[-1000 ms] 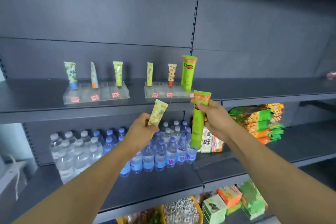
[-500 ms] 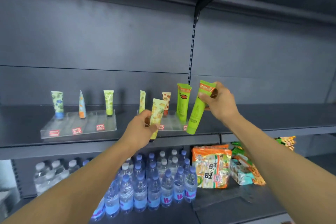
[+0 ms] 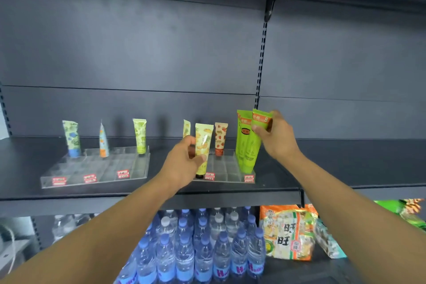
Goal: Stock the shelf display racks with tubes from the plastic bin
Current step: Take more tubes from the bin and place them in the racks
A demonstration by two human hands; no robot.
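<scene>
A person's left hand pinches a yellow tube above the front of a clear acrylic rack on a dark metal shelf. The right hand grips the crimped top of a green tube, standing in the rack's right end beside a matching one. A second ridged rack at left holds three slim patterned tubes, with water bottles and glossy snack bags below.

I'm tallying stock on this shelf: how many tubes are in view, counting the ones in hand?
8. Left rack: blue-capped, orange-capped, green. Right rack: yellow, strawberry, tall green. Left hand holds a yellow tube; right hand another tall green. None obviously hidden.
</scene>
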